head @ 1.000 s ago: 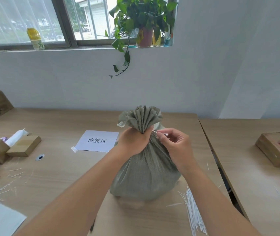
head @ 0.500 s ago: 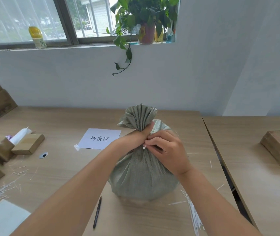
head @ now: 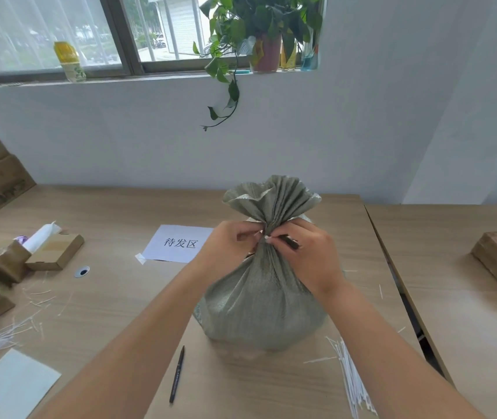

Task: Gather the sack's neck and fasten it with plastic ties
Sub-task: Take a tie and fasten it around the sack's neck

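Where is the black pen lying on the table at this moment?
In the head view, the black pen lies on the table in front of the sack, slightly to its left, between the person's forearms.

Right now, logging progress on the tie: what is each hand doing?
Left hand: closed, pinching the sack at its neck.
Right hand: closed at the neck, fingers on a white tie; exact grip cannot be told.

Grey-green woven sack (head: 259, 297), white ties (head: 353, 379)
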